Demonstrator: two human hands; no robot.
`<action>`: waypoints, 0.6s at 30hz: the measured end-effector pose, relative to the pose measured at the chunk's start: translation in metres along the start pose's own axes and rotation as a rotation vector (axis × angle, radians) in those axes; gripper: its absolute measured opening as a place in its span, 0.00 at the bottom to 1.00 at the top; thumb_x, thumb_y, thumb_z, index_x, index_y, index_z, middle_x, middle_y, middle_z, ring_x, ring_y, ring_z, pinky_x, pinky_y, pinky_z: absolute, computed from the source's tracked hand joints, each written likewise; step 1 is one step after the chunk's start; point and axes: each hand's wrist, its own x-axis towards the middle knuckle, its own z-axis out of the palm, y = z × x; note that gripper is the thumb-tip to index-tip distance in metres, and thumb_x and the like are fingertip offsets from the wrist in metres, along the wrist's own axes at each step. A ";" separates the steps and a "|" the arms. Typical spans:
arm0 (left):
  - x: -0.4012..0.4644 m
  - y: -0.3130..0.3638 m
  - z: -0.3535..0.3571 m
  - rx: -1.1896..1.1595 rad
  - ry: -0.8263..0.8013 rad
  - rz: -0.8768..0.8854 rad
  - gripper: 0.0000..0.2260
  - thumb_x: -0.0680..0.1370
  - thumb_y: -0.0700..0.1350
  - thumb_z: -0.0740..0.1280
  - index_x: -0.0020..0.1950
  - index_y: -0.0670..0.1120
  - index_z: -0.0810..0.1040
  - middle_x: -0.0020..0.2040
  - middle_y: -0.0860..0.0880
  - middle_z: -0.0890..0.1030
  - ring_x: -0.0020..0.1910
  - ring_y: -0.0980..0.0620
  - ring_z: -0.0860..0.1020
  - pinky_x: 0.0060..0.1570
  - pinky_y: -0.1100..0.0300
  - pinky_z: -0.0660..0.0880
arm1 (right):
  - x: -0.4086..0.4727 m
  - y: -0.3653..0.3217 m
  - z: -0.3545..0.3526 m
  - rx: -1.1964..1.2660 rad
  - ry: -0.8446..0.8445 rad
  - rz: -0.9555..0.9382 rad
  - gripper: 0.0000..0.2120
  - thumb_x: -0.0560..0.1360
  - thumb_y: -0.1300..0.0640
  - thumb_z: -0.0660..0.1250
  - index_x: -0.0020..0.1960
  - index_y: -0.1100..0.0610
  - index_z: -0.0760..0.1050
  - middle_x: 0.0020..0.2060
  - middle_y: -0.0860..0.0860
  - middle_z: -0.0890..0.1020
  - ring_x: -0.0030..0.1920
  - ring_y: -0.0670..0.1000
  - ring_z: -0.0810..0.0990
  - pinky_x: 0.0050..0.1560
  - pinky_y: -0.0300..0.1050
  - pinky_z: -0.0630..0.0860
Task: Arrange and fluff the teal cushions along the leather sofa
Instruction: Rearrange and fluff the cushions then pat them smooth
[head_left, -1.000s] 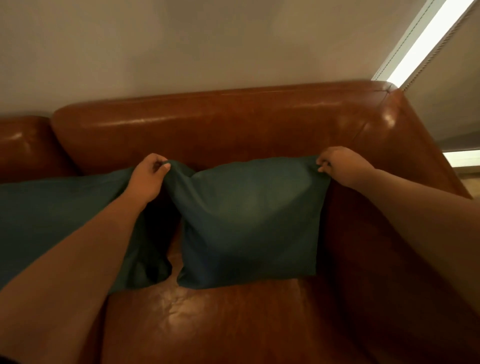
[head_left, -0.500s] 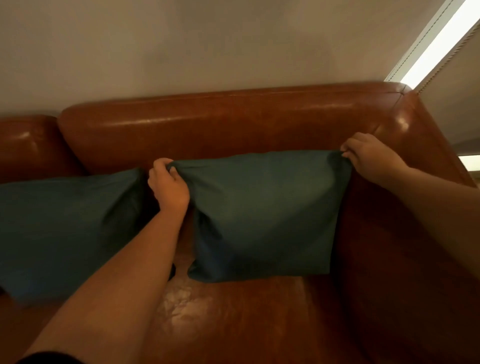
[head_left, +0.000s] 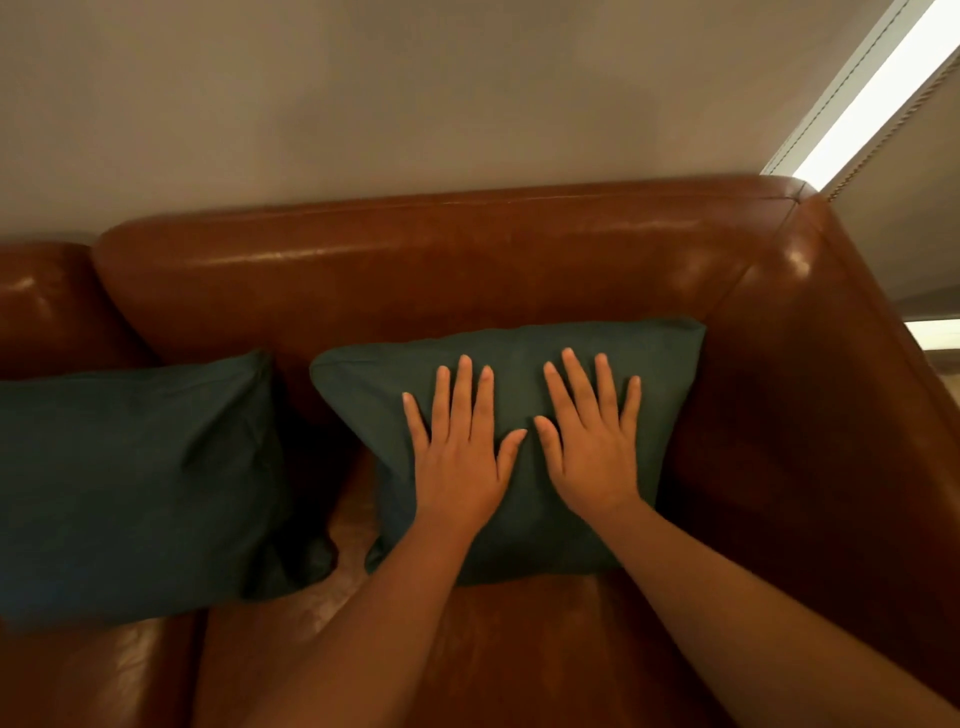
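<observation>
Teal cushion (head_left: 524, 519) leans against the leather sofa (head_left: 467, 270) back, tucked by the right armrest. Left hand (head_left: 460, 457) and right hand (head_left: 592, 447) press flat on it, fingers spread, thumbs nearly touching. Second teal cushion (head_left: 130, 483) stands left.

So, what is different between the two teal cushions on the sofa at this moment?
The right cushion has the left hand and the right hand lying flat on it with straight fingers; nothing touches the left cushion. The right cushion sits in the corner by the sofa armrest; the left cushion runs out of the picture. Both are teal and lean on the backrest.
</observation>
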 end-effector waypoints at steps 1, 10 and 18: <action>0.003 -0.001 0.003 0.006 0.007 0.003 0.29 0.80 0.62 0.46 0.77 0.48 0.54 0.77 0.43 0.57 0.76 0.44 0.52 0.71 0.36 0.47 | 0.004 0.001 0.004 -0.013 -0.001 0.014 0.28 0.81 0.42 0.41 0.75 0.53 0.60 0.75 0.52 0.62 0.76 0.58 0.53 0.72 0.65 0.47; 0.041 -0.009 0.039 0.033 0.107 0.031 0.23 0.80 0.62 0.45 0.76 0.62 0.47 0.76 0.42 0.52 0.75 0.41 0.50 0.70 0.34 0.44 | 0.042 0.011 0.033 -0.086 0.080 0.015 0.26 0.81 0.44 0.49 0.76 0.52 0.59 0.75 0.51 0.61 0.75 0.58 0.55 0.73 0.65 0.48; 0.070 -0.023 0.071 0.043 0.218 0.087 0.23 0.81 0.61 0.47 0.76 0.63 0.45 0.75 0.41 0.52 0.75 0.40 0.47 0.69 0.32 0.46 | 0.066 0.012 0.057 -0.136 0.145 0.034 0.26 0.80 0.43 0.51 0.76 0.50 0.56 0.75 0.51 0.61 0.75 0.58 0.54 0.72 0.64 0.44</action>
